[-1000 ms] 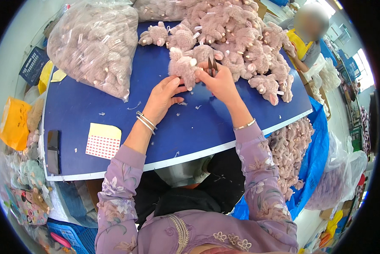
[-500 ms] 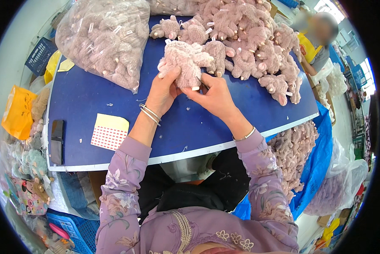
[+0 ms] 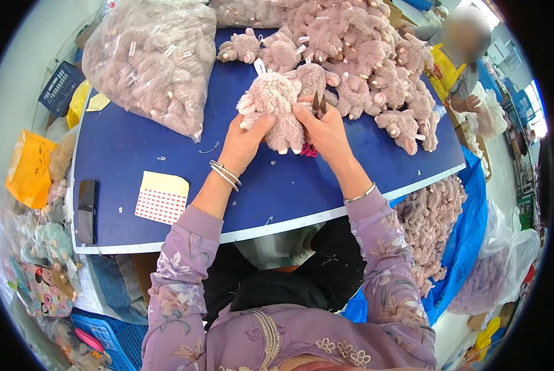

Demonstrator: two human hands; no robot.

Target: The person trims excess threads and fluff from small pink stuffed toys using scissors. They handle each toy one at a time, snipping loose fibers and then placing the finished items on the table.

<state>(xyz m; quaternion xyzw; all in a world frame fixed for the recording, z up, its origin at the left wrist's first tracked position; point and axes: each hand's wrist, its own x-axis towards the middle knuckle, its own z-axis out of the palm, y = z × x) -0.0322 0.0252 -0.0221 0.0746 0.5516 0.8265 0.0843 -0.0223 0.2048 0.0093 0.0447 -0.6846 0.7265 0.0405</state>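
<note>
A pinkish-grey plush toy [image 3: 275,102] with pale feet and a white loop on top hangs upright between both hands above the blue table. My left hand [image 3: 245,141] is closed on its left side, thumb on the fabric. My right hand [image 3: 327,131] pinches the right side. Also in my right hand is a pair of thread snips [image 3: 319,104], dark blades pointing up past the fingers. A bright pink patch [image 3: 309,149] shows under that hand, perhaps the snips' wrapped handle. Just behind lies another plush toy [image 3: 314,79], partly hidden.
A heap of similar plush toys [image 3: 363,49] covers the table's far right. At the far left stands a filled clear bag [image 3: 147,68]. A sticker sheet [image 3: 162,196] and a phone [image 3: 86,211] lie near the left edge. Another person [image 3: 468,68] is beyond the heap.
The plush toy has turned upright, and its feet now point down toward me. The snips' blades have come into sight at my right hand. The other person's arms have moved.
</note>
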